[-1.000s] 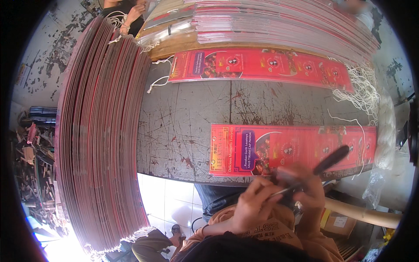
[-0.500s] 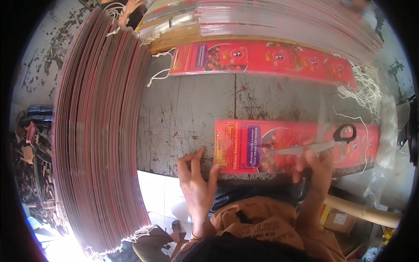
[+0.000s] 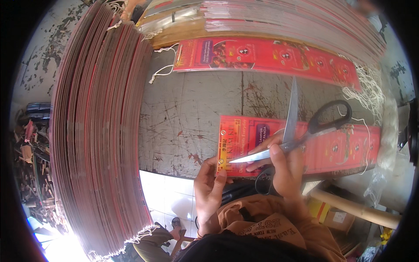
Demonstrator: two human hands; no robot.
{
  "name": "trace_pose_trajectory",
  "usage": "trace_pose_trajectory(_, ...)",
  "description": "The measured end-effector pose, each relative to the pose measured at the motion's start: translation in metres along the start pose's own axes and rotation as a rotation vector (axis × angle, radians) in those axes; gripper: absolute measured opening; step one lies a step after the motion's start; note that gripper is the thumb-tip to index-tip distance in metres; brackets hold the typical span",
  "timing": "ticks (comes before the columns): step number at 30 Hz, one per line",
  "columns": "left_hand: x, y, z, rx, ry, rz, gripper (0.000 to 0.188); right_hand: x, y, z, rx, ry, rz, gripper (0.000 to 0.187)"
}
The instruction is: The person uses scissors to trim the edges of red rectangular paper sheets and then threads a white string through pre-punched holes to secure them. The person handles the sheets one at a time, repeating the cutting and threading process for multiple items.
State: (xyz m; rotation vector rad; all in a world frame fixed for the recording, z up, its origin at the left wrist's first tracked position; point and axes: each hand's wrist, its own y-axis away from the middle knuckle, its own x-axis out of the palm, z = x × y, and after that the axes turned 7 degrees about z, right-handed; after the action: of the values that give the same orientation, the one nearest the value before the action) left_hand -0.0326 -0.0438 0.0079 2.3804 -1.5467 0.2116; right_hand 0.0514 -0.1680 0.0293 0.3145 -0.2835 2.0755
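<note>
Near strip (image 3: pixel 338 146) lies on counter (image 3: pixel 187 126) before far strip (image 3: pixel 266 56); stack (image 3: pixel 102 131) is left of both; cords (image 3: pixel 369 89) lie at right

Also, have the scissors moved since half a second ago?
Yes: against the near red strip, the scissors have opened, one tip moving left toward its left end, the other swinging away past its far edge.

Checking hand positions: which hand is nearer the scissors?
Right. The right hand holds the scissors; the left hand is at the near red strip's lower-left corner, apart from them.
</note>
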Motion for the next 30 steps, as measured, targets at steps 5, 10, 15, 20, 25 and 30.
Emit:
trace_pose_trajectory(5,-0.005,0.0,0.007,-0.021,-0.025,0.053,0.027,0.006,-0.001,-0.008,-0.075,0.075,-0.029,0.013)
trace_pose_trajectory(10,-0.005,0.001,0.003,-0.044,-0.026,0.066,0.025,0.009,-0.003,-0.012,-0.032,0.162,0.008,0.012)
trace_pose_trajectory(15,-0.007,0.002,0.006,-0.037,-0.03,0.057,0.024,0.007,-0.001,-0.018,-0.083,0.163,0.01,0.011)
trace_pose_trajectory(20,-0.004,0.002,0.007,-0.038,-0.087,0.019,0.024,0.006,0.0,-0.014,-0.063,0.364,0.085,0.01)
trace_pose_trajectory(25,0.004,0.003,0.004,-0.065,-0.093,-0.04,0.025,0.007,0.0,-0.019,-0.235,0.609,0.071,0.009)
trace_pose_trajectory(30,0.0,0.002,0.004,-0.055,-0.044,0.004,0.026,0.006,-0.006,-0.023,-0.121,0.079,0.023,0.008)
